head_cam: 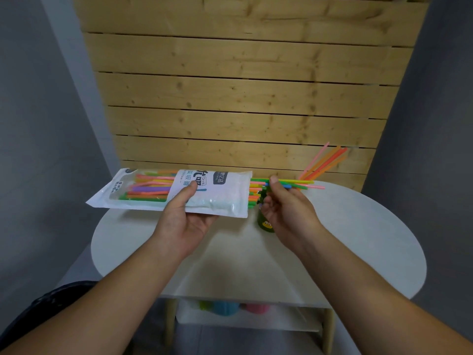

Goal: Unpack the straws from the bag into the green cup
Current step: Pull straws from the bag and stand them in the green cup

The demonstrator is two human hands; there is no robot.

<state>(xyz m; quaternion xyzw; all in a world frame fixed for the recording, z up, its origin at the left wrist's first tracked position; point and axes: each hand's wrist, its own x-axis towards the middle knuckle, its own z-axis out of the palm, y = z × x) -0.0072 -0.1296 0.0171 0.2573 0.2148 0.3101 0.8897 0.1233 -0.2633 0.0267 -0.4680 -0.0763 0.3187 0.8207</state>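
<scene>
White plastic bag (220, 201) of drinking straws, held flat above the surface (363, 242), open end pointing right. On the print I can read "Drink" in a little box and "Straw" next to it. The rest is Chinese characters plus a dark label near the open end, too small for me to make out. A clear window on the bag's left part shows purple, orange, pink and green ones still packed inside.

The left hand (183, 219) grips the bag from underneath, thumb pressed on top of the printed side. The right hand (284, 208) is clamped on a few straws (298, 181) (green, blue, yellow, pink) that stick out of the bag's mouth, pinched between thumb and fingers.

The green cup (265, 226) stands on the round white surface right below that hand. The hand blocks most of it, so only the lower part with a small cartoon face shows. A fan of orange and pink straws (323, 162) leans up to the right behind the hand. Their lower ends are hidden, so I can't say for sure they sit in the cup.

Behind everything is a pale wooden slat wall (243, 98). Under the surface a white shelf (294, 321) holds something blue (225, 307) and something pink (257, 307), both blurry.
</scene>
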